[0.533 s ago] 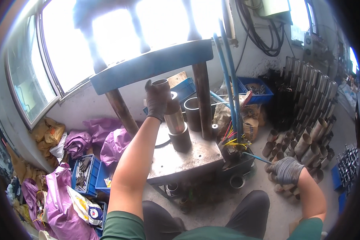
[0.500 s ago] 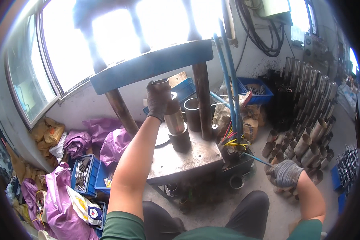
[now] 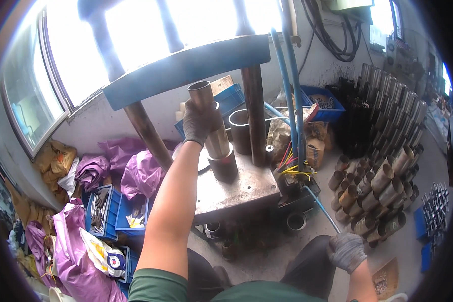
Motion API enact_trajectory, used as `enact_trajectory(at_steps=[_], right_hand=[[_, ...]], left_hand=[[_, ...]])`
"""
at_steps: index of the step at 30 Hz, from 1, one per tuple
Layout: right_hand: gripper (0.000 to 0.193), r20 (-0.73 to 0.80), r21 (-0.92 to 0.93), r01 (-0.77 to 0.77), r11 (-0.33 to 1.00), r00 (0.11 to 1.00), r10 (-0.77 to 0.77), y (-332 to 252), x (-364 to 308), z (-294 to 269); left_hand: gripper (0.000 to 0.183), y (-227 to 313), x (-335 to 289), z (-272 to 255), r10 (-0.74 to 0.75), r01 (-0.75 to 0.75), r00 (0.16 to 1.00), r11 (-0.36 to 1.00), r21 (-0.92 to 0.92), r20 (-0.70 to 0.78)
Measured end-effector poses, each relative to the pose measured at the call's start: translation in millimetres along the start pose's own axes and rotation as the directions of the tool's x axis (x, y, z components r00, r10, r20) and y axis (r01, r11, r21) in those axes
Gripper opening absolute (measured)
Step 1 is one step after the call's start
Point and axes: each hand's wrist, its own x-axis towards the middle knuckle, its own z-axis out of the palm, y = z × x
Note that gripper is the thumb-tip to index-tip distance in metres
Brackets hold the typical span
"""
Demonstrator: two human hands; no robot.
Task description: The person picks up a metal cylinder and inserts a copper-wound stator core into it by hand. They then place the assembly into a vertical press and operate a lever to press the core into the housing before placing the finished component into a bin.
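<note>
Cluttered workshop corner I'm peering down into: big bright window (image 3: 136, 40) up top, purple plastic sacks (image 3: 73, 251) and blue plastic bins (image 3: 126, 206) piled on the left, and a whole crowd of open-ended metal tubes (image 3: 390, 191) on the floor to the right, with taller shiny tubes (image 3: 387, 110) behind them. Middle of my view is a scuffed flat steel worktable (image 3: 234, 194) under a thick blue metal beam (image 3: 191, 63) and two dark round posts (image 3: 253, 116). On it I've got a short dark metal cylinder (image 3: 223, 168) standing upright, pale ring at its rim, with a lighter metal cylinder (image 3: 217, 143) rising out of it. The left hand (image 3: 199, 123), dark grey glove on, is wrapped round a brownish open-topped metal tube (image 3: 201, 93) at the upper end of that stack, tilted a touch left. Honestly can't tell from my angle if the tube sits on the stack or is just held against it. The right hand (image 3: 348, 251), in a grey glove, is clenched on the end of a slim blue rod (image 3: 321, 207), which slants up toward some yellow and red wires (image 3: 294, 168) beside the table.
</note>
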Motion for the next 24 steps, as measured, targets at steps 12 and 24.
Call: enact_trajectory(at_steps=[12, 24], right_hand=[[0.023, -0.071, 0.071, -0.034, 0.997, 0.997, 0.039, -0.2, 2.8, 2.4], [0.031, -0.065, 0.064, -0.043, 0.997, 0.997, 0.047, -1.3, 6.8, -3.3]], left_hand=[[0.078, -2.7, 7.2, -5.4, 0.021, -0.028, 0.999, 0.951, 0.309, 0.026], [0.075, 38.2, -2.8, -14.4, -0.122, 0.086, 0.990, 0.927, 0.365, 0.077]])
